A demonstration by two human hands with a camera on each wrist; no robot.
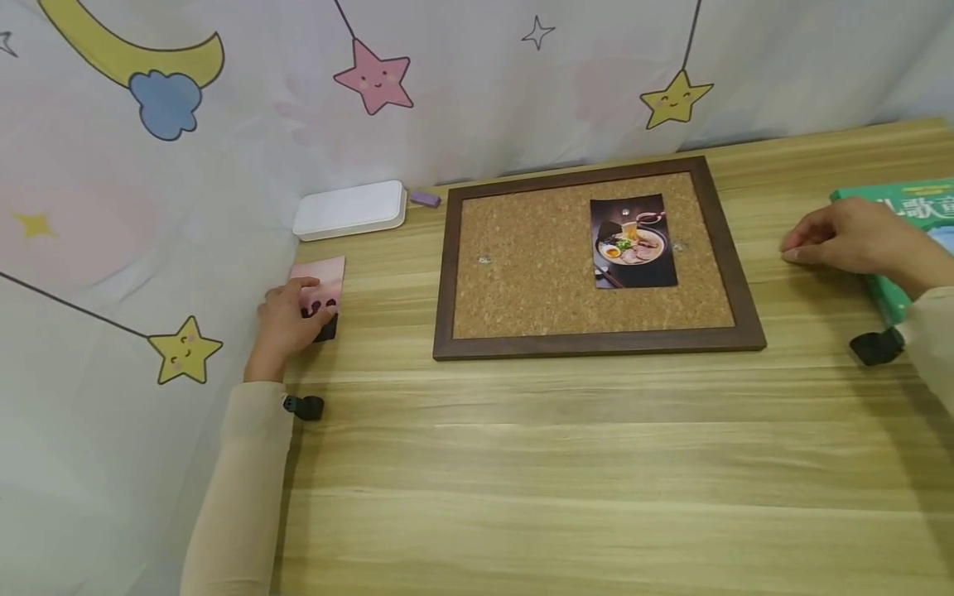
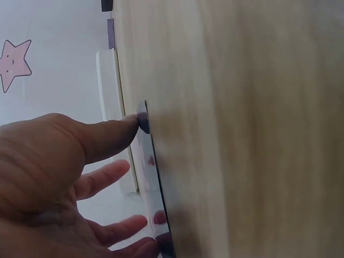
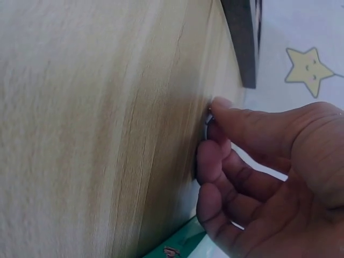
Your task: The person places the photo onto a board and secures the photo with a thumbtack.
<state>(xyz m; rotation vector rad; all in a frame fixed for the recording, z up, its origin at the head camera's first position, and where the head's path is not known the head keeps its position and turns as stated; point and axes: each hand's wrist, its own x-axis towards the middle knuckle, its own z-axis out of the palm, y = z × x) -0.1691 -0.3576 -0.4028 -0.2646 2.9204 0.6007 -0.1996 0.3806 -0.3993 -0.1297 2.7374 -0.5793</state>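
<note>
Left grip (image 1: 286, 319): a bare hand left of the corkboard, thumb and fingers apart over the pink card, thumb at the near corner facing the board, where the edge seems to curl up.

Pink card (image 1: 326, 273): flat on the surface (image 1: 522, 472), left of the corkboard, dark along its near end. Judged light, thin and bendable, perhaps slippery on its glossy face, easily creased; best held lightly by two opposite edges, or from the raised corner.

White case (image 1: 350, 209): beyond the card, left of the corkboard's far corner.

Purple block (image 1: 426, 199): small, between case and corkboard.

Corkboard (image 1: 532, 290): the landmark — brown frame, cork face; a clear pin (image 1: 484, 260) on its left half.

Ramen photo (image 1: 632, 246): on the corkboard's right half, a silver pin (image 1: 625, 213) near its top.

Right grip (image 1: 853, 238): right of the corkboard, fingers curled, thumb close to forefinger; cannot tell whether anything is held.

Green book (image 1: 920, 199): farthest right of the corkboard, partly behind the hand.
</note>
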